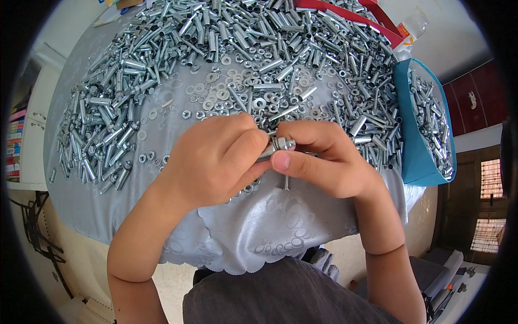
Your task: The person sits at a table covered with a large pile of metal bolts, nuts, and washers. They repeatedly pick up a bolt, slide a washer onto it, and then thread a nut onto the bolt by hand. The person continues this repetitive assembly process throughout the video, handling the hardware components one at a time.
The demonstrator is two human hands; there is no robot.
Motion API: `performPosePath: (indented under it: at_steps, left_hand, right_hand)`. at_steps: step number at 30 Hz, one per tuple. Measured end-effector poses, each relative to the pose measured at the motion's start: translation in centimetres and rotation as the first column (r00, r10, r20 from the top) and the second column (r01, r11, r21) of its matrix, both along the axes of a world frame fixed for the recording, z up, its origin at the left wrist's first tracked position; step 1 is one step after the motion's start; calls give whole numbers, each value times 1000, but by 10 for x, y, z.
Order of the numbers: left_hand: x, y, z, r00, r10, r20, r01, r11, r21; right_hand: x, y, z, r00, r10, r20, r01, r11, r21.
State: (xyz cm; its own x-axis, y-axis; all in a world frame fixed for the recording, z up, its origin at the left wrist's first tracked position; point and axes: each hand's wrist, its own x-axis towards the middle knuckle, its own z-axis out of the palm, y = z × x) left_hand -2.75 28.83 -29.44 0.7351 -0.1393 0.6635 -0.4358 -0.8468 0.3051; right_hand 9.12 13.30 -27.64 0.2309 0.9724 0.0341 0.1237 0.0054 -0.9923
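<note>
I take the table (108,210) as my landmark: it is round and draped in a shiny grey cloth (259,232) with a scalloped hem. Left of it I see a white shelf (33,116) with a row of coloured books (13,146) at its edge. Below the table the floor (172,278) is pale. Right of it stands a dark red cabinet (477,100), and lower right a barred window (490,178) glows with daylight. Bright, even light falls on the cloth.

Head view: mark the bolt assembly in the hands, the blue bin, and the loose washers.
bolt assembly (280,144), head view, on its nut
blue bin (414,141), head view, outer wall
loose washers (216,96), head view, mid-patch
</note>
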Motion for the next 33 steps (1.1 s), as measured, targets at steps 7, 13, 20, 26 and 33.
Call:
performPosePath:
  at_steps: [7,13,20,26,33]
  left_hand:
    - [1,3,-4,1000,-24,-7,24,1000,-1]
    - [2,12,-1,968,177,179,-185,982,29]
    - [-9,86,12,874,482,65,50,44,-998]
    - [-13,103,5,901,433,-40,8,-108,-994]
    - [11,31,-5,906,410,-101,-311,488,-816]
  right_hand:
    - [1,0,2,987,37,159,-39,999,10]
    - [-3,5,-7,962,-123,242,86,983,159]
    - [6,3,7,896,-432,-107,442,889,117]
    - [18,4,4,839,-475,-264,517,848,118]
    - [21,2,4,824,-539,-172,559,822,105]
